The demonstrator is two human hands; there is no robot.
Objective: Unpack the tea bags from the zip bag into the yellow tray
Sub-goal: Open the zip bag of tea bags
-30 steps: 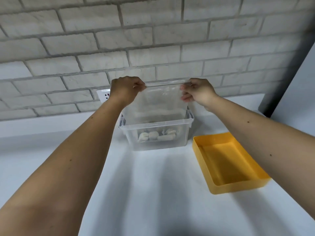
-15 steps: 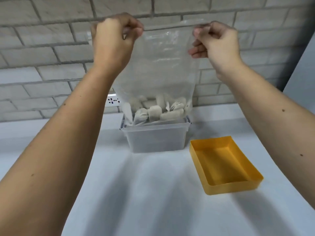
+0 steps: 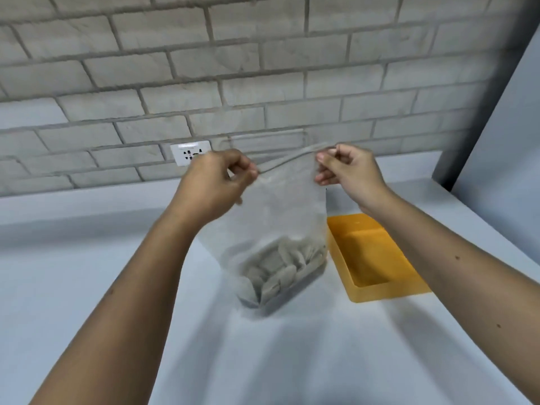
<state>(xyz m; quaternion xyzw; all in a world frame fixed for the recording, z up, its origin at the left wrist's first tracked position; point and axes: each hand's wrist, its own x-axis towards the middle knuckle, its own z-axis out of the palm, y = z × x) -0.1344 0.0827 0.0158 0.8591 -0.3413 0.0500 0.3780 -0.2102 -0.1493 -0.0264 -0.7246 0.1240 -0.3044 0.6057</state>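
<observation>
On the white countertop (image 3: pixel 87 273), at centre, a clear plastic zip bag (image 3: pixel 286 211) hangs upright from both hands. Left hand (image 3: pixel 216 182): fingers curled, thumb and fingertips pinching the bag's upper left corner at the zip strip. Right hand (image 3: pixel 347 173): fingers curled likewise, pinching the upper right corner. The zip strip runs between the two hands, lower at the left hand than at the right. Whether the mouth is sealed or parted cannot be told; the frame is blurred there.

Contents: a heap of pale, pillow-shaped tea bags (image 3: pixel 280 267) lies at the bottom of the bag, which is tilted with its lower left corner nearest the camera. The upper part of the bag holds nothing visible. The bag's base is at or just above the countertop, with a shadow directly beneath it; contact cannot be confirmed.

Just beside the bag, on its right, stands a shallow rectangular yellow plastic tray (image 3: pixel 388 293), flat on the countertop. The bag's right edge overlaps the tray's left wall in view. No tea bag is seen in the tray. The right forearm crosses above its far right corner.

Behind the hands rises a grey-white brick wall (image 3: pixel 233 68) carrying a white wall socket (image 3: pixel 191 153), partly hidden by the left hand. A pale flat panel (image 3: pixel 502 141) stands at far right
</observation>
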